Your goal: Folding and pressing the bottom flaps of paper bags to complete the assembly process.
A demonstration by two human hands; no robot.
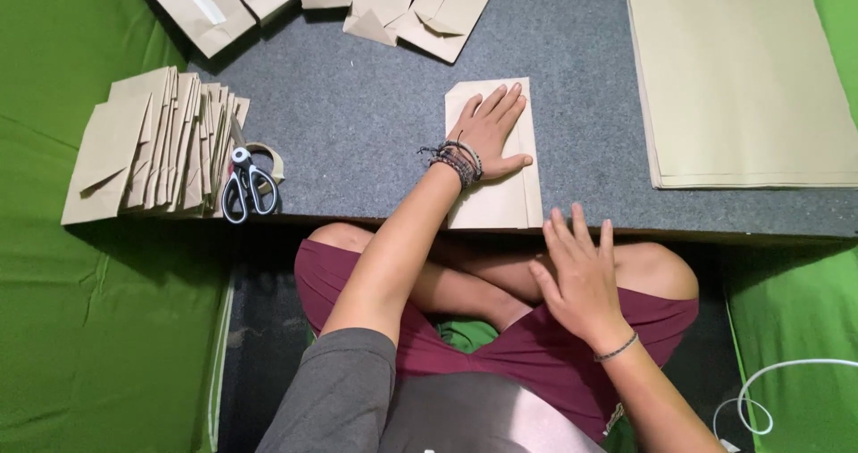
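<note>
A folded brown paper envelope lies on the grey board near its front edge. My left hand presses flat on the envelope's upper half, fingers spread toward the far side; beaded bracelets circle that wrist. My right hand hovers open just below the board's edge, over my knee, holding nothing, its fingertips close to the envelope's lower right corner.
A fanned row of folded envelopes lies at the left, with scissors and a tape roll beside it. More envelopes lie at the back. A stack of large brown sheets fills the right. A white cable runs over green cloth.
</note>
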